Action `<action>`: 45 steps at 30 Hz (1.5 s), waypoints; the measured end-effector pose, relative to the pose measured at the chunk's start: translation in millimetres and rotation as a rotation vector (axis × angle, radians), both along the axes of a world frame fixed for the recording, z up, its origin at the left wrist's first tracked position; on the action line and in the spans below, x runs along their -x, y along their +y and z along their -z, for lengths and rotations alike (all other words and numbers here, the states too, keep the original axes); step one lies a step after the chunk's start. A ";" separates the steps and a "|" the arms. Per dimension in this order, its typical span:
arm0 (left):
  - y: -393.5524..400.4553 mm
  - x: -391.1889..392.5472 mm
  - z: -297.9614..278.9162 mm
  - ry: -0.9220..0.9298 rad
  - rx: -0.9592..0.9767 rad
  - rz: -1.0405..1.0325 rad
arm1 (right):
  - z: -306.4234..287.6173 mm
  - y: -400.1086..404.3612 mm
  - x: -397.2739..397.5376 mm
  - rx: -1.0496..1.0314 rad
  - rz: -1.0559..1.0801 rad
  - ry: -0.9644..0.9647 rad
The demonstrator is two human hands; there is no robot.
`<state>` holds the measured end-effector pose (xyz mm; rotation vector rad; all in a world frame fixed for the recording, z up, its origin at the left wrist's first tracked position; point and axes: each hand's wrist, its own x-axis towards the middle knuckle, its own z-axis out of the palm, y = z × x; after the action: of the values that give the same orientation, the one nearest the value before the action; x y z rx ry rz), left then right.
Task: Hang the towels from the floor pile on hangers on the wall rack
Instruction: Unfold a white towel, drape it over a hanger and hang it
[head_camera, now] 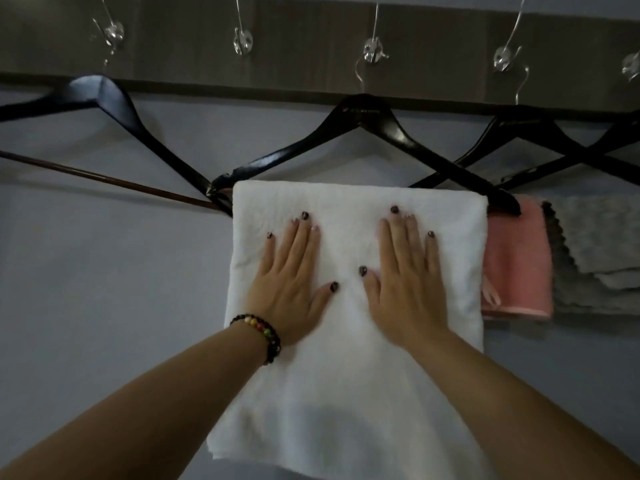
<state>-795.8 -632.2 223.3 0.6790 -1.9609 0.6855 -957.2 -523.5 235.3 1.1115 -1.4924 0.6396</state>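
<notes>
The fingers [304, 233] of the left hand [294, 282] lie straight and slightly spread, pressed flat against a white towel [346, 393]. The right hand [405, 282] lies flat beside it in the same way, fingers straight and a little apart, thumb angled inward toward the left thumb. Both hands rest on the towel's upper half, near each other but not touching. A beaded bracelet [258, 332] circles the left wrist.

The white towel is folded over the bar of a black hanger [363, 116], which hangs from a metal hook [372, 51] on a dark wooden wall rack [311, 32]. Just right of it hangs a pink towel [516, 261], then a grey towel [595, 258], each under further black hangers. At left hangs an empty black hanger [104, 95]. Behind everything is a pale grey-blue wall [104, 271].
</notes>
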 end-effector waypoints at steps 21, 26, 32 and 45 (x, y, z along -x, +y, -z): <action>23.6 -68.0 165.6 -0.158 -0.187 -0.114 | 186.6 50.4 -23.4 -0.492 -0.200 -0.165; 76.2 -108.0 171.8 -0.145 -0.201 -0.118 | 179.1 106.1 -39.2 -0.542 -0.292 -0.215; 142.6 -158.0 182.6 -0.166 -0.261 -0.089 | 188.3 152.1 -69.6 -0.588 -0.345 -0.272; 220.2 -276.6 260.7 -0.318 -0.394 -0.149 | 241.1 215.5 -173.7 -0.872 -0.514 -0.177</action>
<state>-519.2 -412.1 -37.4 1.0127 -2.3898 0.5215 -783.5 -308.0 -5.7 2.2005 -1.6919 0.4224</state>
